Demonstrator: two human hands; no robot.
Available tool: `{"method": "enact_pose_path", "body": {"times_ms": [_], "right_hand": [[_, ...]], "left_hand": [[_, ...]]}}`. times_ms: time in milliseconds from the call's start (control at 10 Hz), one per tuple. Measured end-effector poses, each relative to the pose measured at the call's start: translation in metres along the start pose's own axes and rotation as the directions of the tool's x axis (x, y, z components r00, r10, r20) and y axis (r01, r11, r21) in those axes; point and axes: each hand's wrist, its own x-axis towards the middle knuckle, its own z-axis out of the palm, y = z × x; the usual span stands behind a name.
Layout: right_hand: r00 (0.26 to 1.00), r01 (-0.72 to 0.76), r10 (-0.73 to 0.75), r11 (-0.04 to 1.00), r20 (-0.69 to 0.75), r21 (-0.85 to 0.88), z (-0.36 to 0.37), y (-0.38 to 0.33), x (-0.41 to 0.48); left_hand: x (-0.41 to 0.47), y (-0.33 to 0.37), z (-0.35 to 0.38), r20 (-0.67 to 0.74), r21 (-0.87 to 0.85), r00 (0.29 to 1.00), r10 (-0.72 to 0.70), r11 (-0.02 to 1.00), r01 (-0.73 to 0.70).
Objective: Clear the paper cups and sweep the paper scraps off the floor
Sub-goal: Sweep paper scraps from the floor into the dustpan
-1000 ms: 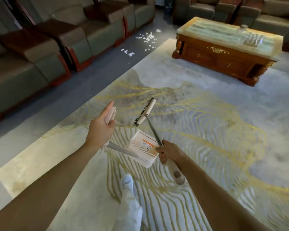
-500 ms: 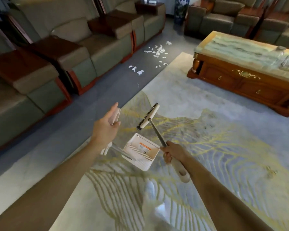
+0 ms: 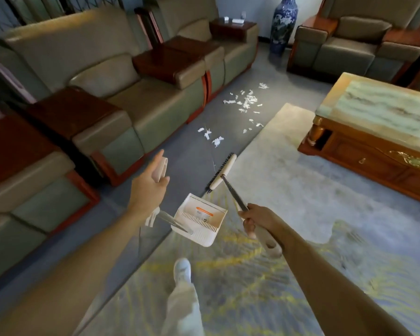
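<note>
White paper scraps [image 3: 245,103] lie scattered on the grey floor ahead, between the sofas and the rug's edge, with a few nearer pieces [image 3: 212,138]. My left hand [image 3: 149,187] holds the handle of a white dustpan [image 3: 199,220], which hangs above the floor in front of me; my index finger points forward along the handle top. My right hand [image 3: 254,220] grips the handle of a broom, whose cream brush head [image 3: 222,172] with dark bristles hangs over the rug's edge. No paper cups are visible.
Olive sofas with brown wooden armrests [image 3: 121,98] line the left side. A wooden coffee table with a stone top [image 3: 378,122] stands at the right on the patterned rug [image 3: 289,190]. A blue-and-white vase [image 3: 283,23] stands at the back. My leg and white shoe [image 3: 182,272] are below.
I have walked forward toward the scraps, so the scraps, sofas and table look closer. Both hands still carry the dustpan and broom in much the same pose.
</note>
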Motion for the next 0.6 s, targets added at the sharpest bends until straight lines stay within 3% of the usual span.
{"method": "enact_pose_path", "body": {"times_ms": [400, 600], "right_hand": [[0.990, -0.015, -0.003, 0.992, -0.141, -0.122, 0.000, -0.237, 0.304], [0.980, -0.088, 0.051, 0.978, -0.195, -0.189, -0.034, -0.335, 0.453]], "left_hand": [[0.411, -0.038, 0.071, 0.179, -0.004, 0.983, 0.045, 0.999, -0.045], [0.585, -0.041, 0.146, 0.232, 0.123, 0.971, 0.050, 0.989, -0.080]]}}
